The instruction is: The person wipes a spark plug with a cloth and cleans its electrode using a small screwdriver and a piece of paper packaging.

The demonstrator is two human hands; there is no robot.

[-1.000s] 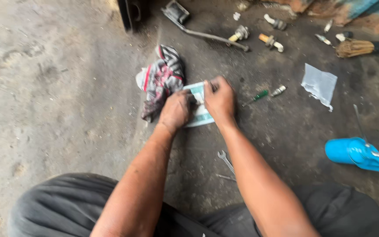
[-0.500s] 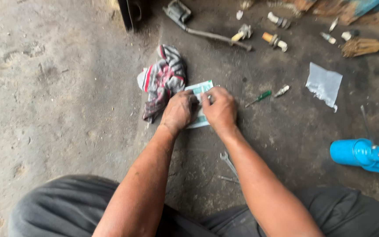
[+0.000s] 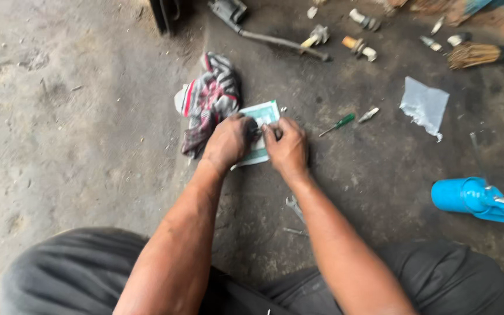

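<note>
I see bare grey concrete floor (image 3: 59,116) filling the left of the view, dusty and pitted. Moving right, a crumpled red, white and grey checked rag (image 3: 211,96) lies on the ground, and just beside it sits a small flat green-and-white paper packet (image 3: 263,114), its upper corner showing and the rest covered by my hands. My left hand (image 3: 227,142) rests on the packet's left half, knuckles up, fingers curled down onto it and touching the rag's edge. My right hand (image 3: 289,147) presses on the packet's right side, fingertips meeting those of the left over the middle. The two hands are close together, both bearing on the packet; whether either pinches something small between the fingers I cannot tell.

Below the right forearm a small metal spanner (image 3: 294,208) lies on the floor. Further right are a thin green-handled screwdriver (image 3: 338,123) and a short pale metal bit (image 3: 368,114) near its tip. Above them a long grey metal tool with a rod handle (image 3: 263,35) stretches across the top, with several small metal fittings (image 3: 360,46) scattered nearby. Right again, a torn clear plastic bag (image 3: 424,105) lies flat, a straw brush (image 3: 479,55) sits at the upper edge, and a blue plastic oil can (image 3: 473,198) lies on its side at the far right.
</note>
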